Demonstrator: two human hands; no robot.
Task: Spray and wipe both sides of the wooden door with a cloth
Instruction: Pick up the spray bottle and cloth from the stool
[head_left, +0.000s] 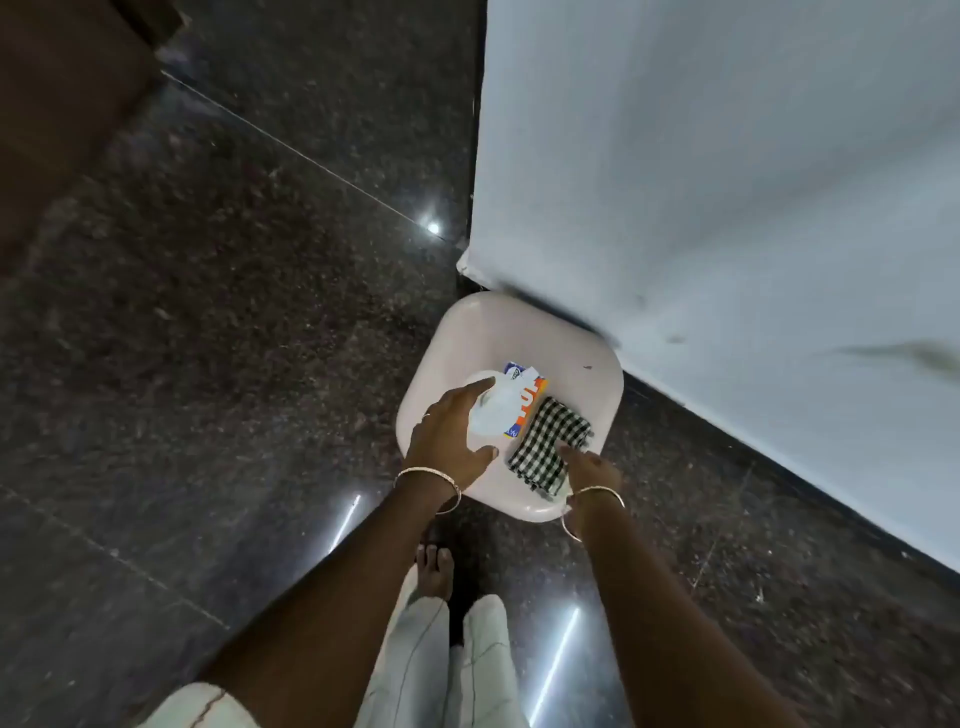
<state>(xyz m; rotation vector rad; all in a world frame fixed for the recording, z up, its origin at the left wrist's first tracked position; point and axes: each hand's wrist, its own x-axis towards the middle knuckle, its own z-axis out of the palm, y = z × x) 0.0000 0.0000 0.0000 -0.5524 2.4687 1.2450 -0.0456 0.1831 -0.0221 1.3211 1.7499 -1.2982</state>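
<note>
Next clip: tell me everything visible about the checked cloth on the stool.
The checked cloth is dark-and-white woven fabric, folded into a rough rectangle and lying flat on the white plastic stool, with one long side against the spray bottle. Its near end looks slightly rumpled. The right hand has fingertips at that near edge; whether they pinch it is unclear.

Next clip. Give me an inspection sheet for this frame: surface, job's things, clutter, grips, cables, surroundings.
Surface: white plastic stool on a dark polished floor.
Job's things: spray bottle on the stool; checked cloth right beside it.
Clutter: nothing seen.
Grips: left hand spread over the bottle, fingers not closed; right hand at the cloth's near edge, hold unclear.
Cables: nothing seen.
Surroundings: white wall right of the stool; dark brown panel upper left, possibly the door; bare foot below the stool.
</note>
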